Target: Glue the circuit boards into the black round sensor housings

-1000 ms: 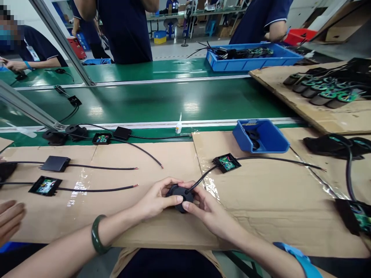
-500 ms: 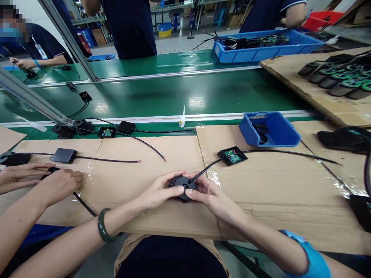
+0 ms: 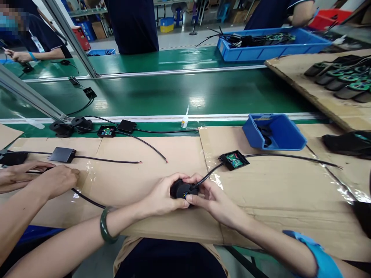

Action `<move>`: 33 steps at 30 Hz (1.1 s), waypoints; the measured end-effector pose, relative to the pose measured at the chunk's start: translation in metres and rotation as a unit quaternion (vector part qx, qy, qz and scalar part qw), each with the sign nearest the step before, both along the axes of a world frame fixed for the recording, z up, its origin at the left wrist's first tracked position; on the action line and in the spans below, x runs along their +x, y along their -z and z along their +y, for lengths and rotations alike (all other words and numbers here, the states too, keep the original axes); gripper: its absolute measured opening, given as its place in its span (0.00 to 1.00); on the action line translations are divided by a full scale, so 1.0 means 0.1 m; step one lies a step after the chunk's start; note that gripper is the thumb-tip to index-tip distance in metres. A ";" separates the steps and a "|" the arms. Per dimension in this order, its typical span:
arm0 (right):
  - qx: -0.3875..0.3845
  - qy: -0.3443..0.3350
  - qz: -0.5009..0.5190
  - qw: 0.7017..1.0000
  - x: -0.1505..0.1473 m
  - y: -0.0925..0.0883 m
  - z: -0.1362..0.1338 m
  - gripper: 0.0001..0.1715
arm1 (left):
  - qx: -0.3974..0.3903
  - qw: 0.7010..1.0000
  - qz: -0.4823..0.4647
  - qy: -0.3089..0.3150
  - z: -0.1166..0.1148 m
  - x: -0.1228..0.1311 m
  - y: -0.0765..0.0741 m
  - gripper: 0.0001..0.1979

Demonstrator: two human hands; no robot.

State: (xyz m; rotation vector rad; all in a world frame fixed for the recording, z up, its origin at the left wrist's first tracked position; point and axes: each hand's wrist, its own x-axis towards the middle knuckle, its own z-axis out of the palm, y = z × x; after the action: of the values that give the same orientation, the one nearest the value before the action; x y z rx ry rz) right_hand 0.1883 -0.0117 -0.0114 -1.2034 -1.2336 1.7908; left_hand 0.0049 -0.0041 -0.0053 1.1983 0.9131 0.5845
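Between my two hands is a round black plastic housing [image 3: 183, 189], tilted, with small coloured wire ends at its face. My left hand [image 3: 162, 195] wraps its left side, fingers behind and thumb at the lower front. My right hand [image 3: 211, 199] grips the right side, its thumb tip pressed near the wire ends. A black cable [image 3: 209, 173] leaves the housing and runs to an open square black box [image 3: 234, 160] with a green circuit board inside. From that box another cable [image 3: 290, 156] stretches right across the cardboard.
A blue bin [image 3: 275, 133] holding black parts stands behind the box. A small glue bottle [image 3: 184, 120] stands by the green conveyor [image 3: 162, 92]. At left, a co-worker's hands [image 3: 55, 181] handle a cable; closed boxes and cables lie there. Cardboard [image 3: 275, 200] covers the bench.
The housing has been tilted in my hands, now showing more of its side and coloured wire ends. My left fingers have shifted around it. The co-worker's hands moved slightly left.
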 end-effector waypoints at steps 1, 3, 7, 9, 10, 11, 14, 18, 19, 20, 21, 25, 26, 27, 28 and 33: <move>-0.006 0.007 0.000 1.000 -0.01 0.00 0.00 0.22 | -0.011 1.000 -0.010 0.000 0.02 -0.01 0.00 0.25; -0.036 0.013 0.008 0.999 -0.01 0.00 -0.01 0.24 | -0.052 0.998 -0.028 -0.004 0.05 -0.03 0.02 0.29; -0.125 0.038 0.052 0.990 0.00 -0.04 -0.04 0.30 | -0.103 0.992 -0.038 -0.068 0.07 -0.05 0.02 0.29; -0.139 0.066 0.067 0.986 0.00 -0.06 -0.07 0.30 | -0.104 0.987 -0.040 -0.113 0.03 -0.03 0.01 0.26; -0.139 0.077 0.071 0.985 0.00 -0.07 -0.09 0.30 | -0.103 0.986 -0.039 -0.126 0.00 -0.02 -0.01 0.25; -0.138 0.085 0.074 0.984 -0.01 -0.07 -0.11 0.30 | -0.101 0.986 -0.036 -0.130 -0.02 0.00 -0.02 0.24; -0.136 0.098 0.078 0.983 -0.05 -0.08 -0.15 0.31 | -0.078 0.990 -0.021 -0.115 -0.07 0.04 -0.08 0.19; -0.093 0.099 0.055 0.989 -0.11 -0.05 -0.17 0.30 | -0.036 0.995 -0.005 -0.095 -0.08 0.06 -0.09 0.12; -0.075 0.093 0.046 0.992 -0.11 -0.04 -0.17 0.29 | -0.029 0.995 -0.002 -0.094 -0.07 0.06 -0.08 0.11; -0.056 0.086 0.038 0.994 -0.11 -0.04 -0.17 0.28 | -0.022 0.995 0.001 -0.095 -0.07 0.07 -0.06 0.11; -0.039 0.079 0.032 0.996 -0.10 -0.03 -0.16 0.27 | -0.013 0.995 0.006 -0.098 -0.07 0.07 -0.05 0.10; -0.017 0.038 0.029 0.999 -0.06 -0.04 -0.13 0.20 | 0.019 0.995 0.038 -0.089 -0.06 0.08 -0.01 0.10; -0.021 0.029 0.031 0.999 -0.05 -0.04 -0.12 0.19 | 0.026 0.995 0.048 -0.082 -0.05 0.08 -0.02 0.10; -0.024 0.024 0.032 0.999 -0.05 -0.04 -0.10 0.19 | 0.033 0.995 0.059 -0.075 -0.04 0.08 -0.02 0.09; -0.025 0.023 0.032 0.999 -0.04 -0.04 -0.09 0.20 | 0.040 0.994 0.070 -0.069 -0.04 0.08 -0.04 0.09; -0.021 0.052 0.031 0.998 -0.09 -0.04 -0.08 0.19 | 0.053 0.993 0.092 -0.058 -0.01 0.09 -0.08 0.07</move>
State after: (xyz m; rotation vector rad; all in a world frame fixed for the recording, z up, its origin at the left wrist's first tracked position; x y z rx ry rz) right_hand 0.1793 -0.0201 -0.0075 -1.2049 -1.0840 1.7722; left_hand 0.0137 -0.0049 0.0026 1.3175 1.1245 0.6295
